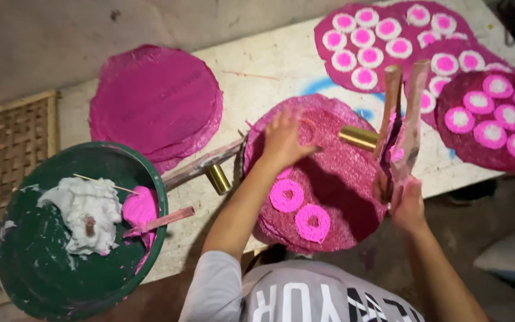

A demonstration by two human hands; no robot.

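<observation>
My left hand [284,140] lies with fingers apart on the top of a stack of glittery pink round sheets [341,185] in the middle of the table. Two bright pink rings [286,195] [312,222] sit on that sheet, nearer to me. My right hand [409,206] is closed on the lower end of a two-armed wooden press [402,113], which stands upright over the sheet's right edge. A brass tube [357,137] sticks out sideways from the press toward my left hand.
A green bowl [43,268] at the left holds white dough [84,211], pink dough [140,209] and a wooden stick [159,222]. Another brass-tipped wooden tool [210,167] lies beside it. Plain pink sheets [156,101] lie behind; sheets covered with pink-and-white rings [490,119] lie right. A woven lattice [7,149] is far left.
</observation>
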